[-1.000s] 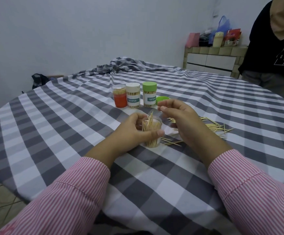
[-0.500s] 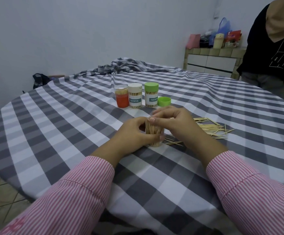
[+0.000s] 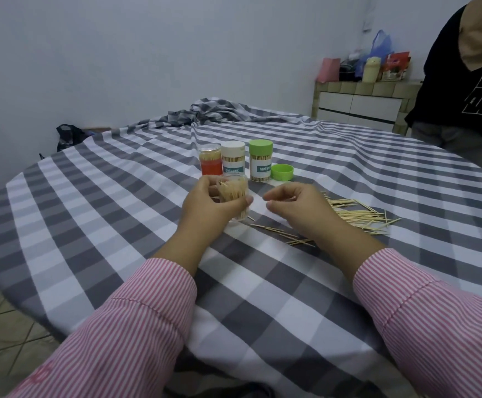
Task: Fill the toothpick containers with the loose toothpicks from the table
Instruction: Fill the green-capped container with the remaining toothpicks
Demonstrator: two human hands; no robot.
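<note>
Checked surface (image 3: 119, 214): left hand (image 3: 213, 208) gripping open container (image 3: 234, 193), filling underway; right hand (image 3: 294, 208) loosely curled, empty; loose toothpicks (image 3: 357, 216) next, probably.

Left hand (image 3: 211, 208) holds a clear plastic container (image 3: 234, 193) packed with toothpicks, just left of the right hand (image 3: 294, 208). Behind the hands, a row on the grey-and-white checked tablecloth (image 3: 119, 225): orange-labelled clear jar (image 3: 210, 162), white-capped toothpick jar (image 3: 233, 160), green-capped toothpick jar (image 3: 260, 160), then a loose green plastic cap (image 3: 282, 172) rightmost. Loose wooden toothpicks (image 3: 357, 216) lie scattered right of the right hand, a few in front of the container.
</note>
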